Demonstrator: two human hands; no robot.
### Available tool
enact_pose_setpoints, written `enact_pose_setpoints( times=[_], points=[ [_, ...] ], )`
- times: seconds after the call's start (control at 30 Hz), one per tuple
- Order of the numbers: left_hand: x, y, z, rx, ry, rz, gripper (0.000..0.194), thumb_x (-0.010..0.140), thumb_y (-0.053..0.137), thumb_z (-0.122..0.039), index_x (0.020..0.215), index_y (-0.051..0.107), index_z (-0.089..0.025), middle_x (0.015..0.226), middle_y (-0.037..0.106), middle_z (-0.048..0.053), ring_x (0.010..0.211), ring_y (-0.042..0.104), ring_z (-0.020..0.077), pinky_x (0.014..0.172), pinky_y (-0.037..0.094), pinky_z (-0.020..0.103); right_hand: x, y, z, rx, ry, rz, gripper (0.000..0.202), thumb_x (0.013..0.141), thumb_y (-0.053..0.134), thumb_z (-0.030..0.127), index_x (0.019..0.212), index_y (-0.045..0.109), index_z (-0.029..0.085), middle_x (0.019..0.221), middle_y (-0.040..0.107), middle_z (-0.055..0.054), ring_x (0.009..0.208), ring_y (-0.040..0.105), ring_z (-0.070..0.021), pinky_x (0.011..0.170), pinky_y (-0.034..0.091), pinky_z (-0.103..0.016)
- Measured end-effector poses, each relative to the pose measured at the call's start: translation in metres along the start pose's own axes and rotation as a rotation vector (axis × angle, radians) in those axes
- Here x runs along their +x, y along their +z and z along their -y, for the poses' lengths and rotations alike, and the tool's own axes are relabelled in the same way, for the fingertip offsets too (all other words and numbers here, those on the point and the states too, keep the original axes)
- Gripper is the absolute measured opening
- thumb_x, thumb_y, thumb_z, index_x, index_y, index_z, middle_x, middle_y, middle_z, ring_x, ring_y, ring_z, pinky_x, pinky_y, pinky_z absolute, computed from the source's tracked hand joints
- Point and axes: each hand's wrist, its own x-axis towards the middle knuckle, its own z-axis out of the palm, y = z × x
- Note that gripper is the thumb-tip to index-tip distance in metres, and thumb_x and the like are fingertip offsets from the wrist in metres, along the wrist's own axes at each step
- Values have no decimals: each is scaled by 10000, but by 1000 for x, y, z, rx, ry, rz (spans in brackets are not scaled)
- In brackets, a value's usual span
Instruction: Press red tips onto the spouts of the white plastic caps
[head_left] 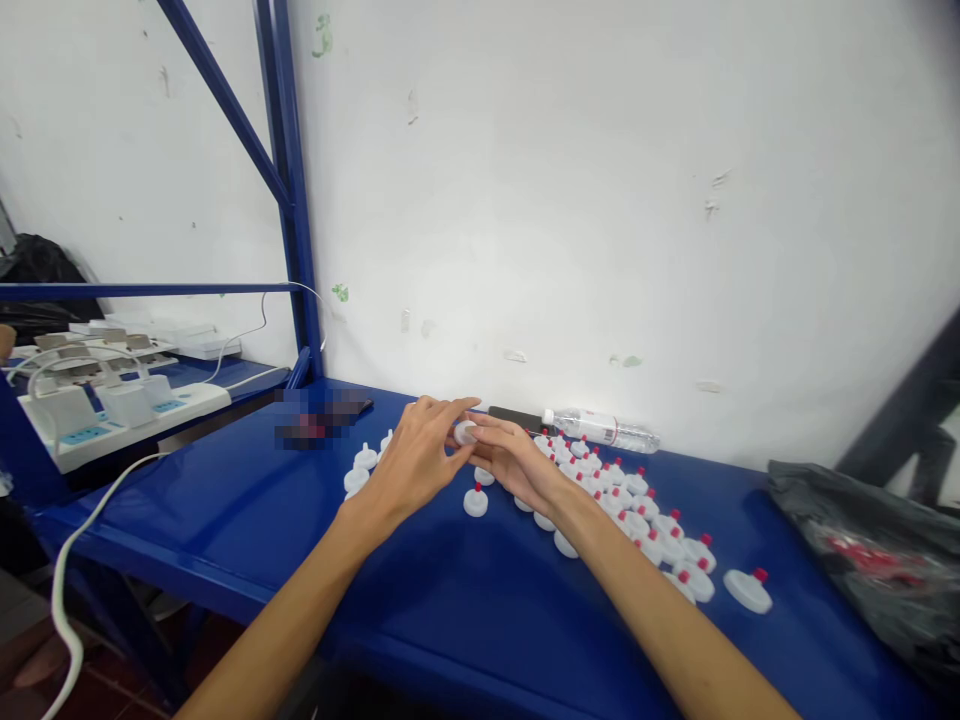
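A small white round plastic cap (465, 432) is held up between both hands over the blue table. My right hand (517, 462) grips it, thumb against its face and fingers behind. Around the cap's other side curls my left hand (420, 445), its thumb below and fingers above; some fingertips are hidden. Just beneath stands a white cap with a red tip (475, 500). Plain white caps (365, 457), without red tips, sit left of my left hand, partly covered by it. Many red-tipped white caps (616, 497) cluster beyond and beside my right forearm.
Against the wall lie a transparent bottle (600, 428) and a black object (516, 417). A dark plastic bag with red pieces (870, 560) rests at the right. Power strips (127, 410) and cables occupy the left, by a blue metal frame (289, 190). A blurred item lies back left.
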Motion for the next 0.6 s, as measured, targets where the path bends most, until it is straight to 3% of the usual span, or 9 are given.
enact_pose_setpoints(
  times=[0.6],
  points=[
    [2,-6,-7,-34,19,12,407,879,632,-180,1279,601,-250,1095,728,23,1028,586,233,936,424,415,0,7,0,-217,-40,-175,241,739,771,319,919,757,160,957,770,-79,1023,705,-252,943,519,-355]
  ],
)
